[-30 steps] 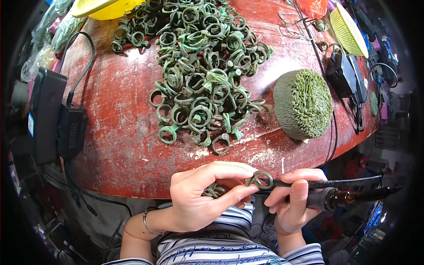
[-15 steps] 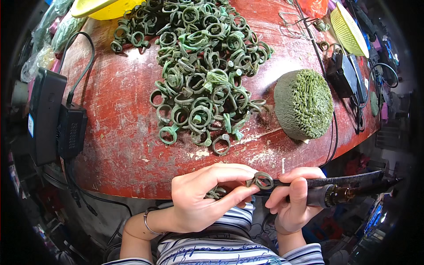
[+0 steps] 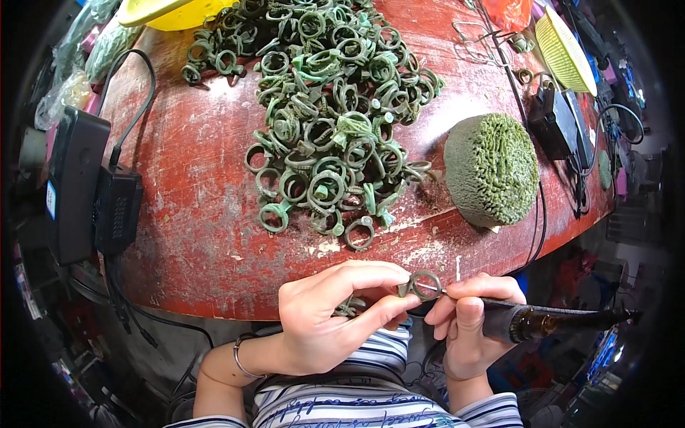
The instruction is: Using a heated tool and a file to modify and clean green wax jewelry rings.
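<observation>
My left hand (image 3: pixel 328 321) pinches a dark grey-green ring (image 3: pixel 427 285) between thumb and forefinger at the table's near edge, with more rings (image 3: pixel 348 306) partly hidden inside the curled fingers. My right hand (image 3: pixel 471 335) is closed on a dark handled tool (image 3: pixel 524 322), whose thin pale shaft reaches into the pinched ring. A dark strip lies along the tool, its details hard to make out. A large heap of greenish rings (image 3: pixel 321 143) lies on the worn red table (image 3: pixel 185 214) just beyond my hands.
A green, rough-topped block (image 3: pixel 492 167) sits right of the heap. Black adapters (image 3: pixel 118 207) with cables stand at the left, another black unit (image 3: pixel 553 125) at the right. A yellow bowl (image 3: pixel 168 14), a yellow basket (image 3: pixel 564 50), an orange bag (image 3: pixel 506 13) and plastic bags (image 3: pixel 61 100) edge the table.
My right hand has shifted slightly left and turned the tool, and the thin shaft now shows in the pinched ring. The ring has tilted a little; my left hand has barely moved.
</observation>
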Demonstrator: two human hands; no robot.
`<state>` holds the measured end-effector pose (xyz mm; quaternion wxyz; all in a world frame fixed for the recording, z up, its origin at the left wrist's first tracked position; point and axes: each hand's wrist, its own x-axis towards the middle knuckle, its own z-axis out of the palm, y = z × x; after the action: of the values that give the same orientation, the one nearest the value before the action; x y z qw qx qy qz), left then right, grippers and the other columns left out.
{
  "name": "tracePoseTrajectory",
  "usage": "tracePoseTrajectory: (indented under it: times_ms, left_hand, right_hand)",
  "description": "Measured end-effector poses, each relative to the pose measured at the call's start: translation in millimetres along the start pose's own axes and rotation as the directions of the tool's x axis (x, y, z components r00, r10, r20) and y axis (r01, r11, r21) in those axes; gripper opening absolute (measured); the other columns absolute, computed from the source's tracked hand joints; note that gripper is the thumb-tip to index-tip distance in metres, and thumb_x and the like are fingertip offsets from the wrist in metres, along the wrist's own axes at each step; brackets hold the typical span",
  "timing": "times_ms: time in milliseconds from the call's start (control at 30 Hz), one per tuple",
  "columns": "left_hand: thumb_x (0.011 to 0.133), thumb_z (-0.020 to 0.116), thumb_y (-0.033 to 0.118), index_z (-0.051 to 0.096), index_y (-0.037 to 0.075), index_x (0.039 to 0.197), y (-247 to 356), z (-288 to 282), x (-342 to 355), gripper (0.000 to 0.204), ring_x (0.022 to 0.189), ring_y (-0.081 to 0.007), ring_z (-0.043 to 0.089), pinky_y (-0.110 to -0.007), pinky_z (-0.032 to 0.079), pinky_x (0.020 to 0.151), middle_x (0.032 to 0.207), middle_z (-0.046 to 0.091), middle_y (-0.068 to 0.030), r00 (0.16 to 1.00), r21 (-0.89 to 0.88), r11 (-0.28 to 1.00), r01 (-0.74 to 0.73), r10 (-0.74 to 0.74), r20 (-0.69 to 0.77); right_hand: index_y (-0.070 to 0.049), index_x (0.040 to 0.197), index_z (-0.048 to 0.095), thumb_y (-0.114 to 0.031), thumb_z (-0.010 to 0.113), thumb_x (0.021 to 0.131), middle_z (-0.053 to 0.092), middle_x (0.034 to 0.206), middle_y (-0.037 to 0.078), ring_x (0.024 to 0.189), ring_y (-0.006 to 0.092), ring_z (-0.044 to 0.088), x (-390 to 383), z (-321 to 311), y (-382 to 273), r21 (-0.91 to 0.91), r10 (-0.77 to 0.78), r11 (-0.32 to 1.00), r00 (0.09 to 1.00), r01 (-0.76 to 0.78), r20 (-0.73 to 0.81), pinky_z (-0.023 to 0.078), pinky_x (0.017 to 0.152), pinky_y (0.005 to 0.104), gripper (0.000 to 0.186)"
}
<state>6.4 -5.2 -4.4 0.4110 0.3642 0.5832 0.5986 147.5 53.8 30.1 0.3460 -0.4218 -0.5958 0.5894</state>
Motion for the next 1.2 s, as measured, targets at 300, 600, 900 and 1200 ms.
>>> tracePoseTrajectory:
  times_ms: [300, 600, 900, 1200]
  left_hand:
    - [0.068, 0.071, 0.0, 0.062, -0.002, 0.083, 1.9, 0.3, 2.6, 0.018, 0.06, -0.0108, 0.062, -0.021, 0.051, 0.053, 0.079, 0.064, -0.0095, 1.0, -0.004, 1.0, -0.014, 0.014, 0.008]
    - [0.073, 0.064, -0.007, 0.055, -0.007, 0.086, 0.9, -3.3, 3.2, 0.016, 0.063, -0.0176, 0.064, -0.026, 0.054, 0.052, 0.086, 0.062, -0.0186, 0.994, -0.03, 0.998, -0.051, 0.053, 0.094]
    - [0.072, 0.065, -0.006, 0.056, -0.006, 0.086, 0.4, -2.9, 4.0, 0.017, 0.064, -0.0164, 0.064, -0.024, 0.053, 0.052, 0.086, 0.062, -0.0175, 0.994, 0.006, 0.997, -0.075, 0.074, 0.086]
    - [0.068, 0.07, 0.0, 0.061, -0.003, 0.084, 1.8, 1.0, 3.5, 0.019, 0.062, -0.0117, 0.063, -0.022, 0.051, 0.054, 0.078, 0.063, -0.0093, 1.0, -0.006, 1.0, -0.018, 0.018, 0.003]
  right_hand:
    - [-0.001, 0.087, 0.056, -0.015, 0.053, 0.086, 0.059, 0.071, 0.012, 0.05, 0.0105, 0.054, -2.3, 4.8, 8.5, -0.056, -0.108, 0.993, 0.993, 0.105, -0.038, 0.045, 0.048, 0.0209, 0.014]
    - [-0.002, 0.087, 0.051, -0.015, 0.054, 0.085, 0.06, 0.07, 0.012, 0.048, 0.0077, 0.051, -3.9, 1.8, 8.6, 0.066, -0.05, 0.996, 0.998, 0.053, -0.044, 0.043, 0.047, 0.0198, 0.013]
    - [-0.001, 0.09, 0.053, -0.007, 0.053, 0.084, 0.059, 0.074, 0.012, 0.052, 0.008, 0.053, -4.2, 3.1, 13.8, 0.0, -0.108, 0.994, 0.994, 0.108, -0.034, 0.045, 0.05, 0.0198, 0.01]
    - [-0.002, 0.092, 0.052, -0.003, 0.053, 0.084, 0.057, 0.078, 0.012, 0.054, 0.0094, 0.054, -4.4, 7.4, 17.5, -0.003, -0.15, 0.989, 0.988, 0.15, -0.022, 0.046, 0.051, 0.0203, 0.008]
